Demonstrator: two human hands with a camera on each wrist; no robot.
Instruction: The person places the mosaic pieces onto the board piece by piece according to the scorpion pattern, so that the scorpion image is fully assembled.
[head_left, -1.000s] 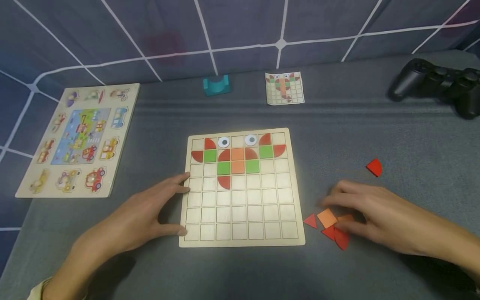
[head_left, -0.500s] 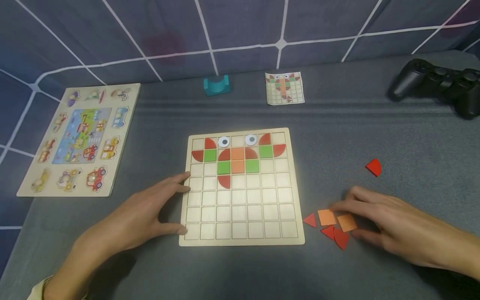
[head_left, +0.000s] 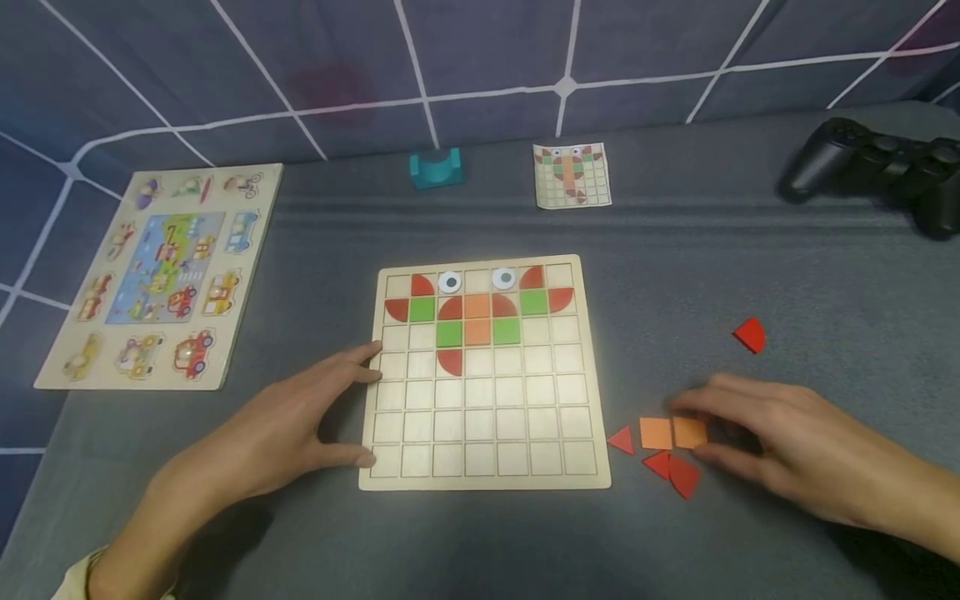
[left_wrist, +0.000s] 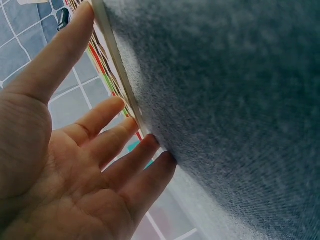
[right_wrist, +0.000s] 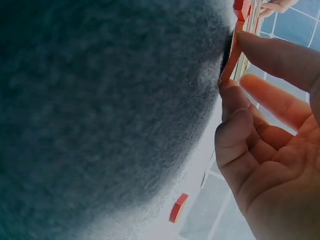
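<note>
A square wooden grid board (head_left: pixel 478 461) lies flat in the head view, its upper rows holding red quarter circles, green and orange squares and two round eye pieces. Along the board's left edge, my left hand (head_left: pixel 262 437) rests its spread fingertips and thumb; the left wrist view shows those fingers (left_wrist: pixel 120 165) nearly straight against the edge. To the right of the board, my right hand (head_left: pixel 780 437) pinches an orange square tile (head_left: pixel 690 432) by opposite sides, beside a second orange square (head_left: pixel 656 433). In the right wrist view the pinched tile (right_wrist: pixel 231 57) sits low against the cloth.
Two red triangles (head_left: pixel 621 440) and a red quarter circle (head_left: pixel 683 477) lie near the orange squares. Another red quarter circle (head_left: pixel 750 335) lies farther back. Behind stand a pattern card (head_left: pixel 572 177), a teal holder (head_left: pixel 437 170), a black game controller (head_left: pixel 873 171) and a picture puzzle (head_left: pixel 90 358).
My right hand has straightened the two orange squares from a skewed, overlapped lie into a side-by-side row. My left hand has stayed at the board's edge.
</note>
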